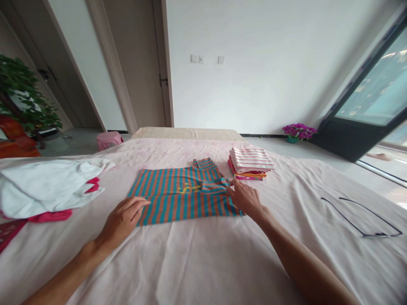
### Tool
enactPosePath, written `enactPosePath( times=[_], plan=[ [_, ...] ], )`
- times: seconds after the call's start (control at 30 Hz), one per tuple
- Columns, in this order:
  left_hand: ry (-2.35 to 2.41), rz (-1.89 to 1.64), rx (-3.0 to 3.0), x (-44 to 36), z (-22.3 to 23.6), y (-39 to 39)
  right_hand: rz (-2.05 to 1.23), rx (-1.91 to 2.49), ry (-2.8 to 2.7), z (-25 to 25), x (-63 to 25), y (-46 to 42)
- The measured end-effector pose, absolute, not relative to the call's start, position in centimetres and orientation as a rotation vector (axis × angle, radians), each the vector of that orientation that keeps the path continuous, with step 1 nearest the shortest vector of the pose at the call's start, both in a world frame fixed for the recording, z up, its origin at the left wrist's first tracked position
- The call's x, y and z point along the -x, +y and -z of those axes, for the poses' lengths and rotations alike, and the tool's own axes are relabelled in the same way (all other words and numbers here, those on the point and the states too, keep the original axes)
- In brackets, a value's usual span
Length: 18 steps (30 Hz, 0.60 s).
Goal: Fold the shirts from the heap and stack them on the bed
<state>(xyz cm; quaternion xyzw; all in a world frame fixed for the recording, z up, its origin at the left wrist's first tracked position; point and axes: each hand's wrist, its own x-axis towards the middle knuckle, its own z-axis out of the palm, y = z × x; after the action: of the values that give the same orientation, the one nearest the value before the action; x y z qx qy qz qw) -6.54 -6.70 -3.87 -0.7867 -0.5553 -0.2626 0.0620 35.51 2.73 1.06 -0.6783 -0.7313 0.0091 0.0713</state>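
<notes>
A striped shirt (171, 186) in teal and brownish orange lies flat on the bed, with yellow lettering on its front and one sleeve folded inward over it. At the shirt's left end, my left hand (125, 214) has its fingers bent together on the hem. My right hand (246, 197) pinches the shirt by the sleeve and shoulder at the right end. Just beyond that hand stands a pile of folded clothes (251, 161), topped by a white piece with red stripes.
A heap of white and red clothes (47, 184) lies on the left of the bedsheet (197, 262). Black-framed glasses (381, 234) rest on the right. Beyond the bed are a pink stool (109, 140), purple flowers (299, 130) and a leafy plant (23, 93).
</notes>
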Motion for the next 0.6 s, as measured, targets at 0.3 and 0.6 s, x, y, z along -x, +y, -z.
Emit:
enactPosePath(
  times=[0.3, 0.6],
  plan=[
    [-1.538, 0.765, 2.552, 3.2, 5.2, -3.9, -0.081, 1.842, -2.353, 1.2, -36.5, -0.3],
    [-1.527, 0.27, 2.475, 4.5, 7.2, -6.0, -0.118, 1.848, -2.45, 0.2, -38.9, -0.5]
  ],
)
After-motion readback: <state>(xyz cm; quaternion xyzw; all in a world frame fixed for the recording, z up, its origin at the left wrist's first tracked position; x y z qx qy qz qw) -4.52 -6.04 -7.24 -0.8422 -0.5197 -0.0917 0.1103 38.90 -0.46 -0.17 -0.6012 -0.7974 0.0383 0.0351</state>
